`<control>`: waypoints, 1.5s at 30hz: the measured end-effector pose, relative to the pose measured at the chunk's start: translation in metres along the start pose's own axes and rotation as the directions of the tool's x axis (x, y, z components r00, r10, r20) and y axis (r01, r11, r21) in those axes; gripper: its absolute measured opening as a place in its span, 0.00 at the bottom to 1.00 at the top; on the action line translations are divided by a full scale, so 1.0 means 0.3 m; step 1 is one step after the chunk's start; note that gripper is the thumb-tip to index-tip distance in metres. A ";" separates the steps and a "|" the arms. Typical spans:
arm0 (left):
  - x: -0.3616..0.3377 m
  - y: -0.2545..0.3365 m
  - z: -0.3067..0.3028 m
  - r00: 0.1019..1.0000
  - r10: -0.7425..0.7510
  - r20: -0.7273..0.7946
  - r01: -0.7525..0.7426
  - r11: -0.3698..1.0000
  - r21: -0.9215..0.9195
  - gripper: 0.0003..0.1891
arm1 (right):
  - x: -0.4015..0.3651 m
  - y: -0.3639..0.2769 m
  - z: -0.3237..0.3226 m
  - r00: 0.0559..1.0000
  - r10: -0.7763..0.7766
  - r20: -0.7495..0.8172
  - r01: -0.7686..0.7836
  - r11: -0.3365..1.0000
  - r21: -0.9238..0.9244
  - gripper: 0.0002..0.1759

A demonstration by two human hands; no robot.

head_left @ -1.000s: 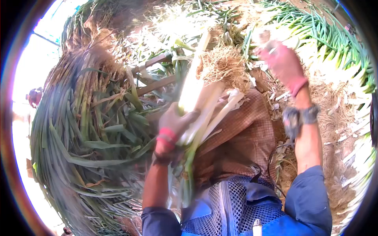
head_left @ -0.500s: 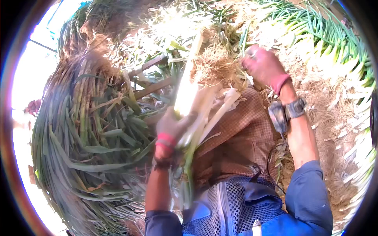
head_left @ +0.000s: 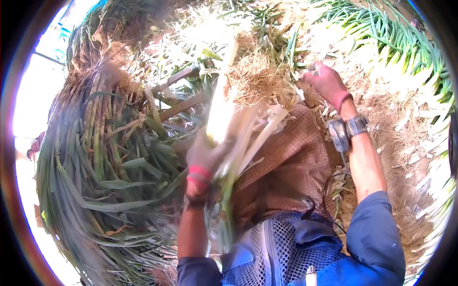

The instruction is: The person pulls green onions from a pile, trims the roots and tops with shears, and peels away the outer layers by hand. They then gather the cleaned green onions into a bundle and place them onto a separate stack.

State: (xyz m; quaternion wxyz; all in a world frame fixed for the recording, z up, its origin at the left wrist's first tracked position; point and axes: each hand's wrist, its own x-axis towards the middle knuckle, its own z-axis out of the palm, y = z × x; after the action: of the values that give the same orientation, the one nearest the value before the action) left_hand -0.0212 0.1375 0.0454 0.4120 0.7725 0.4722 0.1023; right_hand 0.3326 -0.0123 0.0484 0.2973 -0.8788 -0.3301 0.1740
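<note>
My left hand [head_left: 207, 155], in a glove with a red cuff, is wrapped round a bunch of green onions [head_left: 245, 131]. Their white stalks slant up from it, ending in a tangle of pale roots [head_left: 255, 78], while green leaves hang down below the grip. To the right of the roots, apart from the bunch, is my right hand [head_left: 327, 82], in a reddish glove. Its fingers are curled together, with something whitish at the tips that is too blurred to name. Glare whitens part of the stalks.
A large heap of untrimmed green onions [head_left: 100, 157] lies on the left, beside wooden bars [head_left: 183, 105]. Cleaned green onions [head_left: 386, 45] line the upper right. Loose roots and peelings [head_left: 400, 157] litter the ground at right. A brown checked cloth [head_left: 296, 152] covers my lap.
My right hand has shifted slightly right and down, its fingers staying curled. The bunch stays in my left hand, nearly in the same place.
</note>
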 end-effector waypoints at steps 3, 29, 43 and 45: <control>0.003 -0.007 0.027 0.991 0.087 -0.103 -0.085 0.996 0.018 0.39 | -0.127 -0.058 0.024 0.943 -0.026 0.331 0.020 1.000 0.020 0.31; -0.062 0.088 0.049 0.961 0.275 0.017 -0.265 0.906 0.330 0.83 | -0.217 -0.186 0.159 0.824 -0.199 0.531 -0.099 0.872 0.480 0.15; -0.035 0.059 0.054 0.979 0.196 -0.049 -0.164 0.911 0.379 0.77 | 0.052 -0.004 -0.034 0.985 0.036 0.169 0.009 0.966 -0.257 0.35; -0.023 0.059 0.058 0.987 0.146 -0.066 -0.119 0.944 0.306 0.72 | -0.047 -0.073 0.046 0.891 -0.030 0.453 0.213 0.909 -0.359 0.35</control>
State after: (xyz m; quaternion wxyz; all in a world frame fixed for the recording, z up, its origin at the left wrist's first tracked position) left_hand -0.0038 0.1186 0.0487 0.2605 0.8511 0.4468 0.0902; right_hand 0.3050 -0.0031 0.0533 0.0407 -0.8361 -0.4720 0.2766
